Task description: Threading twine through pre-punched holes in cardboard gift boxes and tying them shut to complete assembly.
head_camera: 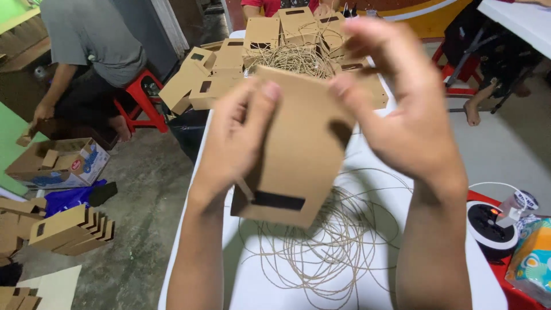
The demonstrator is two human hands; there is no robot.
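your hands, left hand (232, 143) and right hand (402, 115), both pinch the cardboard box (293, 166) by its top edge (long axis tilted toward you), above the tabletop (367, 155) and twine (338, 241).

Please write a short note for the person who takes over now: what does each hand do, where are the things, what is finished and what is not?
Left hand: grips the left edge of a brown cardboard box, thumb on its top.
Right hand: holds the box's upper right corner.
The box is held above the white table, over loose twine.
Done: a pile of similar boxes at the far end.
Left: no twine on the held box yet.
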